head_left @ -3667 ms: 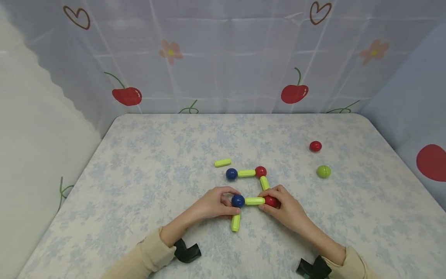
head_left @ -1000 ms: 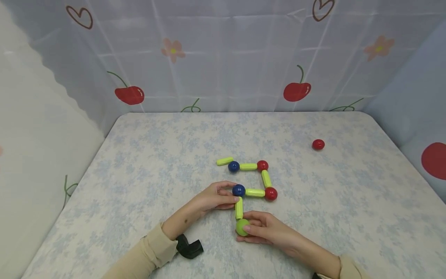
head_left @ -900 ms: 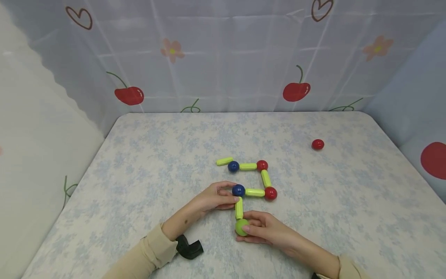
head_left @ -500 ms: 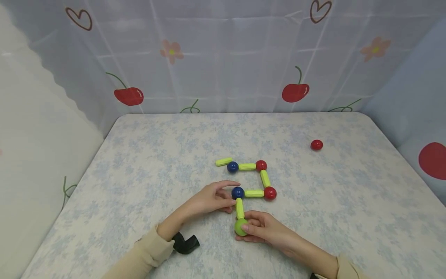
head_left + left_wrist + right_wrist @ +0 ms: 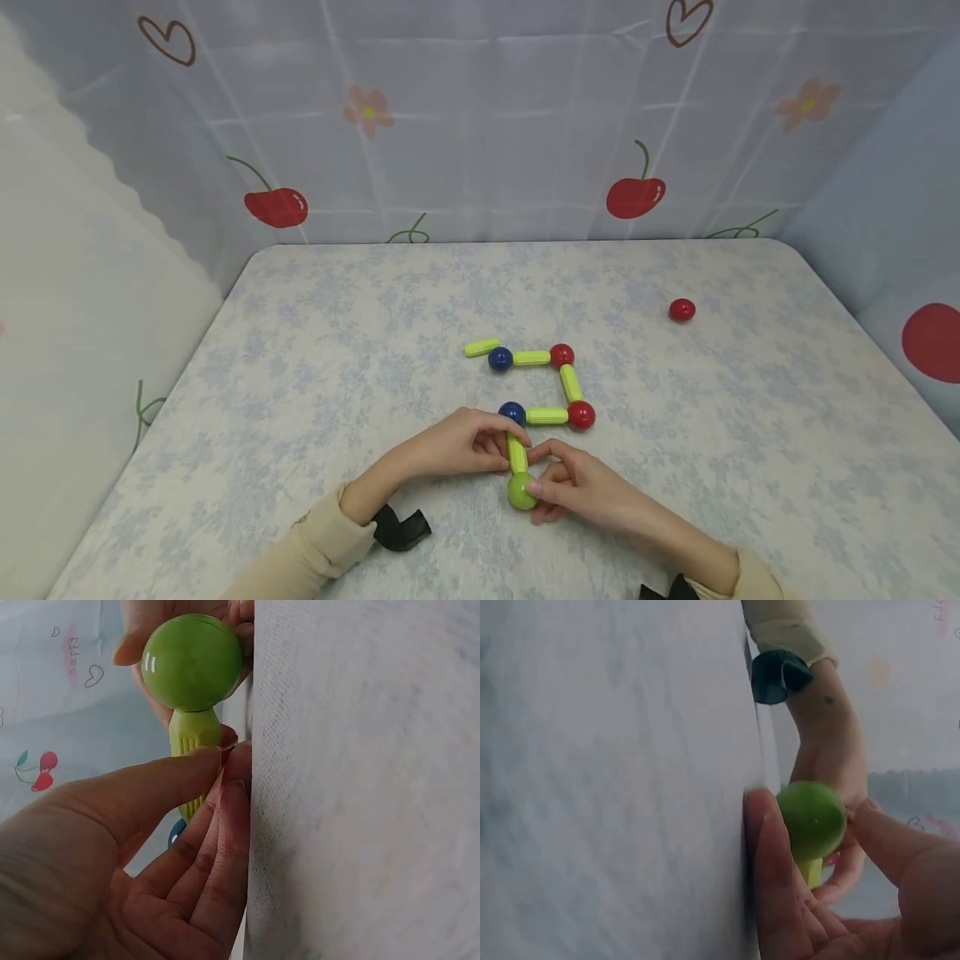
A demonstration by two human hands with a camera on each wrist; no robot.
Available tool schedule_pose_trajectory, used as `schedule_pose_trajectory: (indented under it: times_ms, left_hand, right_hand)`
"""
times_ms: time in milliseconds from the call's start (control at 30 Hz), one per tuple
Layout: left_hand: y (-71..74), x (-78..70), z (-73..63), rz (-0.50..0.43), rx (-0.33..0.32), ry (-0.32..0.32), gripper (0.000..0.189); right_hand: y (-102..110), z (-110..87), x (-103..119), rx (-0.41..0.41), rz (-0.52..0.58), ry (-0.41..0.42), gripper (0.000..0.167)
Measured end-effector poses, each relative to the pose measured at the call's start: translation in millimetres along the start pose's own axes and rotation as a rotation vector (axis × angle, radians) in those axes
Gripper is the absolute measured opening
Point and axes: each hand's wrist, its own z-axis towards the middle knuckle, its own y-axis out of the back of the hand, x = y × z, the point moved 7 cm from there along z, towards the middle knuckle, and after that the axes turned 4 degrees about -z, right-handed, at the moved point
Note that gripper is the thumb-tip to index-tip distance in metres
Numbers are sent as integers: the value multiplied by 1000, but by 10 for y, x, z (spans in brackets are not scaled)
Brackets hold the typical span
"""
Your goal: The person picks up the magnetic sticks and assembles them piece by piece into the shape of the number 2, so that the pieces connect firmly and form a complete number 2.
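My left hand [image 5: 468, 442] pinches a ribbed yellow-green rod [image 5: 517, 454] between thumb and fingers, as the left wrist view also shows. At the rod's near end sits a green ball [image 5: 193, 664]. My right hand [image 5: 588, 487] holds this ball between thumb and fingertips, its index finger close to the left fingers. The rod's far end meets a blue ball [image 5: 512, 413]. From there a rod [image 5: 547, 416] runs right to a red ball [image 5: 581, 415], another rod [image 5: 572, 384] leads back to a second red ball [image 5: 562, 356], and a third rod [image 5: 532, 357] reaches a second blue ball [image 5: 500, 359].
A loose yellow-green rod [image 5: 482, 347] lies right beside the far blue ball. Apart from the chain, a red ball [image 5: 682, 310] rests toward the back right of the cloth-covered table [image 5: 337, 333]. A patterned curtain [image 5: 480, 125] stands behind the table.
The right hand has brought the green ball from the right side of the table to the near rod's end. My left hand has shifted from the blue ball down onto that rod.
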Motion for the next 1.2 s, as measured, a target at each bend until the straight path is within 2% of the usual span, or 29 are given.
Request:
schedule_pose_trajectory:
  times_ms: [200, 300, 400, 533, 600, 667, 767, 900, 1067, 1200]
  left_hand:
    - [-3, 17, 6, 2, -1, 7, 32]
    - [-1, 20, 12, 12, 1, 15, 32]
    - [0, 18, 19, 20, 2, 16, 31]
    - [-6, 20, 27, 19, 2, 21, 30]
    - [-11, 24, 30, 16, 4, 29, 29]
    - [-19, 34, 33, 10, 6, 39, 29]
    - [-29, 51, 38, 5, 11, 44, 30]
    - [-31, 54, 37, 8, 10, 35, 29]
    - [-22, 38, 28, 17, 6, 29, 28]
    - [-16, 34, 29, 23, 6, 29, 28]
  right_hand:
    - [192, -47, 183, -5, -249, 69, 35]
    - [403, -30, 381, -74, -395, 153, 29]
    - [696, 65, 626, -185, -531, 225, 24]
    - [1131, 322, 900, -322, -551, 242, 21]
    - [1283, 509, 957, -355, -533, 229, 22]
    - [1353, 710, 950, -356, -530, 208, 24]
    - [1339, 1009, 874, -311, -551, 172, 24]
    - [1246, 1301, 822, -242, -626, 138, 20]
    - [1098, 1516, 804, -162, -726, 84, 17]
    - [983, 1610, 797, -121, -785, 87, 13]
